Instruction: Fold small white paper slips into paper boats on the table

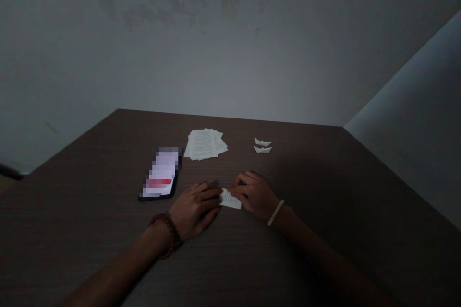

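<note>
"Two hands, the left hand (196, 208) and the right hand (254, 193), are in contact with one small, white, roughly four-sided piece of printed paper (230, 199). State its position."

"It lies on the dark brown, wood-grained table (234, 264), between the hands: right of the left hand, left of the right hand."

"Which hand is nearer?"

"Neither. Left fingertips cover the left end; right fingertips meet the far edge, toward the right."

"Long axis?"

"The visible portion runs left to right, its right end slightly nearer. The left end is covered, so the full length cannot be confirmed."

"State of each hand?"

"Left: palm down, fingers side by side, thumb apart. Right: fingers curled, thumb and forefinger close together at the paper. Whether either hand pinches the sheet or only presses it cannot be told."

"Clearance?"

"Two small, white, folded paper boats (262, 150) sit on the far side, well apart from the paper."
</note>
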`<state>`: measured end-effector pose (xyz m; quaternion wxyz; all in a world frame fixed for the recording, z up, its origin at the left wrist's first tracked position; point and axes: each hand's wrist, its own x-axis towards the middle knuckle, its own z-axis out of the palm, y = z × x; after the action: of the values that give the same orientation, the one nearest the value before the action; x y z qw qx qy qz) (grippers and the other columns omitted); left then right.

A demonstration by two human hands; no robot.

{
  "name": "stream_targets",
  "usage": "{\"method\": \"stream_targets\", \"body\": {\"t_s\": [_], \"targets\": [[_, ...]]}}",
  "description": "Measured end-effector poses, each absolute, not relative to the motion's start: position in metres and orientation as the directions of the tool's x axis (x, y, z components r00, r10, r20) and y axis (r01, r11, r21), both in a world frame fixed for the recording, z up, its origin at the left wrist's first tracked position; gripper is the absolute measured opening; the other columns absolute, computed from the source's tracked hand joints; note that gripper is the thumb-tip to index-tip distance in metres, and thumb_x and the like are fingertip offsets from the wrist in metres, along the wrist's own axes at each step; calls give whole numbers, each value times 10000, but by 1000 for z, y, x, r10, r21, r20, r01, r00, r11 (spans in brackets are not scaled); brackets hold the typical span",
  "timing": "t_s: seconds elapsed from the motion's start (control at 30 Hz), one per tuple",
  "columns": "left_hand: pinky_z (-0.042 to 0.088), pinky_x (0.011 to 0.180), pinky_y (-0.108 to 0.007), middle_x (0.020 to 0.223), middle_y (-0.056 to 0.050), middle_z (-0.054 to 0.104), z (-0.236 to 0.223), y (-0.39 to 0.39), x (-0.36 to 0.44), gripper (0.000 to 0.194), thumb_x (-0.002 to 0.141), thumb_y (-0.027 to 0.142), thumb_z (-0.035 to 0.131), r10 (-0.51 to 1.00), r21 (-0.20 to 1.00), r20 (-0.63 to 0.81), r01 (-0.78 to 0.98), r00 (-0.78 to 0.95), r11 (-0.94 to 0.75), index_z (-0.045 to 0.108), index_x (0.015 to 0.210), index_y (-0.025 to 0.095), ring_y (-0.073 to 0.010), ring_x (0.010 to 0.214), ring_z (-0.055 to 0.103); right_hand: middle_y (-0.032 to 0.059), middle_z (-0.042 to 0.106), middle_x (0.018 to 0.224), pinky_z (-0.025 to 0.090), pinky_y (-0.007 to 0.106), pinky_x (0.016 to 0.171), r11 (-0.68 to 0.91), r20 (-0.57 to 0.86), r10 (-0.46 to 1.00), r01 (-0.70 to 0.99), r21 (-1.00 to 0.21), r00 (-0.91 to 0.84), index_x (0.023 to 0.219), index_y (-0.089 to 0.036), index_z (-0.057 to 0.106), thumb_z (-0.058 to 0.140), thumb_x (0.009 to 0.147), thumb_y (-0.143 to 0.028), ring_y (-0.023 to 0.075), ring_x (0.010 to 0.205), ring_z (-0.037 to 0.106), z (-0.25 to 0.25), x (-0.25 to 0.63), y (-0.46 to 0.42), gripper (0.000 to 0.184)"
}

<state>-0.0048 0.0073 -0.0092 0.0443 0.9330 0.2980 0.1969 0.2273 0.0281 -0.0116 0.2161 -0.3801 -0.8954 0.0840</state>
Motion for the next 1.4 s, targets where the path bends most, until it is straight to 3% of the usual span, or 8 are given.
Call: {"method": "stream_targets", "body": {"t_s": [0.17, 0.43, 0.73, 1.03, 1.4], "targets": [[457, 847, -438, 1153, -100, 637, -8, 7, -5, 251, 882, 234, 480, 573, 169, 331, 550, 750, -818, 633, 1068, 164, -263, 1059, 537, 29, 546, 880, 318, 285, 717, 718, 288, 696, 654, -240, -658, 1047, -263, 668, 503, 922, -214, 162, 822, 437, -6, 225, 25, 213], [458, 820, -411, 1159, -83, 628, -1, 5, -2, 220, 878, 221, 468, 584, 155, 319, 567, 747, -809, 663, 971, 178, -249, 995, 546, 37, 512, 898, 286, 288, 697, 703, 230, 709, 692, -163, -666, 1154, -288, 612, 486, 936, -227, 169, 830, 415, -2, 222, 23, 259], [460, 784, -440, 1151, -72, 645, 0, 3, 1, 236, 864, 230, 469, 562, 87, 349, 571, 750, -816, 666, 982, 175, -277, 982, 555, 38, 508, 889, 278, 285, 682, 693, 236, 716, 711, -122, -657, 1109, -277, 629, 497, 924, -217, 170, 826, 411, 1, 233, 12, 234], [496, 804, -419, 1161, -60, 646, -15, 12, -3, 228, 884, 194, 469, 588, 205, 372, 554, 718, -807, 679, 973, 186, -245, 971, 552, 43, 512, 902, 288, 290, 694, 701, 234, 707, 704, -114, -667, 1124, -271, 632, 499, 925, -220, 169, 837, 408, -1, 237, 11, 245], [489, 775, -389, 1112, -67, 664, -13, 12, -1, 230, 906, 201, 461, 537, 137, 413, 533, 735, -835, 686, 955, 189, -230, 954, 552, 61, 519, 962, 293, 303, 709, 755, 144, 654, 652, -68, -742, 1216, -296, 587, 529, 869, -147, 188, 864, 407, 4, 238, 28, 382]]}}
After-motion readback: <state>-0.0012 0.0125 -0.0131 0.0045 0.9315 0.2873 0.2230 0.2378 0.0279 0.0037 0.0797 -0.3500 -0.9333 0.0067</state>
